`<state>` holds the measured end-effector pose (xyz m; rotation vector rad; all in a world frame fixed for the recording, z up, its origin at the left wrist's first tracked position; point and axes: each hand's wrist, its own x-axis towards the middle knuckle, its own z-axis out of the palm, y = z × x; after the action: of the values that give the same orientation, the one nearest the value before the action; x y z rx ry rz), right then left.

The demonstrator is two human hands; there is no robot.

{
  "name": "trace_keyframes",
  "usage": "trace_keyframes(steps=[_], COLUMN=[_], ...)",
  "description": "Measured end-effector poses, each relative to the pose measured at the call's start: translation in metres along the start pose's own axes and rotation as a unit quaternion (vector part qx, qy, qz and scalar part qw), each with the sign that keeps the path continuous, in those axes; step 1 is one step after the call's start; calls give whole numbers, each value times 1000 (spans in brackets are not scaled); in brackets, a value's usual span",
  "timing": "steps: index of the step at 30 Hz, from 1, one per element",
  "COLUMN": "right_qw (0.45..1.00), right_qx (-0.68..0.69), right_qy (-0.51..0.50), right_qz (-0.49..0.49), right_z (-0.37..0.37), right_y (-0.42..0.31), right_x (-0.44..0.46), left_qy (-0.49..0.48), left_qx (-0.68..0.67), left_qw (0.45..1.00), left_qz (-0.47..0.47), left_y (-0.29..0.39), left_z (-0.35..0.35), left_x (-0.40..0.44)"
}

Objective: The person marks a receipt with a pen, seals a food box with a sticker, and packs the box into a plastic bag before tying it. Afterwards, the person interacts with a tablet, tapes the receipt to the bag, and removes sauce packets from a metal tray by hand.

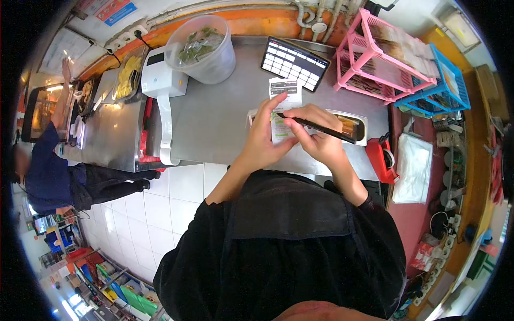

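A black pen (326,130) is gripped in my right hand (316,134), its tip over a printed paper slip (286,96) with green marks. My left hand (263,134) holds the slip's left and lower part, thumb and fingers around its edges. Beyond the slip, a tablet (295,61) showing a grid of white tiles lies on the metal counter (209,117). Right of my right hand sits an oblong container (360,127) with brown food in it. Part of another pale container shows behind my left hand.
A white label printer (160,75) with a hanging paper strip and a clear bucket (206,59) of bagged greens stand left. Pink racks (369,64), a blue basket (447,85), a red tape dispenser (381,159) and plastic bags (412,168) are right. Another person (45,166) stands far left.
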<state>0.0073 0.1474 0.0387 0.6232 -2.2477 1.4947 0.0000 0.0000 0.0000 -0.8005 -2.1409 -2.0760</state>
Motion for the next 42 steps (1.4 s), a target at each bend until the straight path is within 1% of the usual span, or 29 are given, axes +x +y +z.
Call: trace_keyframes(steps=[2,3,5,7,9,11,13,14,15,16,17,18,19,21,23,25,26,27,28,29,31,32,33,34,37,41,42], right_qw=[999,999,997,998,999,998,999,1000,1000,999,995,993,993,991,992,989,987,986,993,996,996,995,994,994,993,991,993], right_qx=[-6,4,-46,-51,-22,6,7,9,11,-4,-18,-8,-6,70,71,110,132,136,105,73,64,45,25,22,28,22,7], right_qy=[-18,-12,-20,-5,15,13,-24,-16,-18,36,91,105,104,106,94,89,88,92,54,18,3,-2,-8,-5,-12,-19,-6], right_qz=[-41,-40,-59,-43,-46,-54,-36,-1,-3,-26,-49,-46,-46,-49,-36,44,34,-10,-32,-53,-61,-84,-107,-110,-117,-131,-119], right_z=[1,13,8,5,5,11,13,11,10,8,6,3,0,-7,-9,-4,0,7,7,7,14,17,20,22,27,26,26], right_y=[3,4,6,1,-3,1,2,-2,-1,1,3,4,5,6,4,9,9,11,10,7,2,3,2,1,3,1,-1], right_x=[3,4,6,9,12,14,18,19,21,22,22,21,20,19,13,4,1,-1,-1,-1,0,1,1,2,2,5,4], left_qy=[5,1,19,32,46,23,29,30,31,33,44,56,57,78,76,77,65,53,65,68,69,71,70,69,68,74,76], left_qx=[23,33,37,17,0,26,24,39,53,55,2,-52,-50,-94,-99,-103,-27,50,62,64,-37,-38,-73,-108,-124,-109,-110], left_qw=[1000,999,999,999,998,999,999,999,998,998,999,997,997,992,992,992,997,997,995,995,996,996,995,992,990,991,991], left_qz=[-10,-15,-14,-21,-33,-36,-26,-24,-22,-22,-11,1,0,-11,-15,-17,-12,-9,-44,-44,-35,-34,-26,-17,-28,-23,-21], left_y=[2,1,-3,-3,0,4,5,5,5,6,7,7,8,9,5,6,9,11,13,12,10,11,12,13,13,12,11], left_z=[1,-11,-11,-16,-22,-28,-30,-33,-34,-34,-34,-33,-35,-40,-45,-48,-49,-49,-48,-46,-42,-40,-38,-37,-36,-36,-37], left_x=[0,-4,-4,-3,-4,-3,-3,-4,-4,-5,-5,-6,-7,-9,-14,-15,-14,-14,-15,-15,-15,-15,-14,-14,-15,-17,-17])
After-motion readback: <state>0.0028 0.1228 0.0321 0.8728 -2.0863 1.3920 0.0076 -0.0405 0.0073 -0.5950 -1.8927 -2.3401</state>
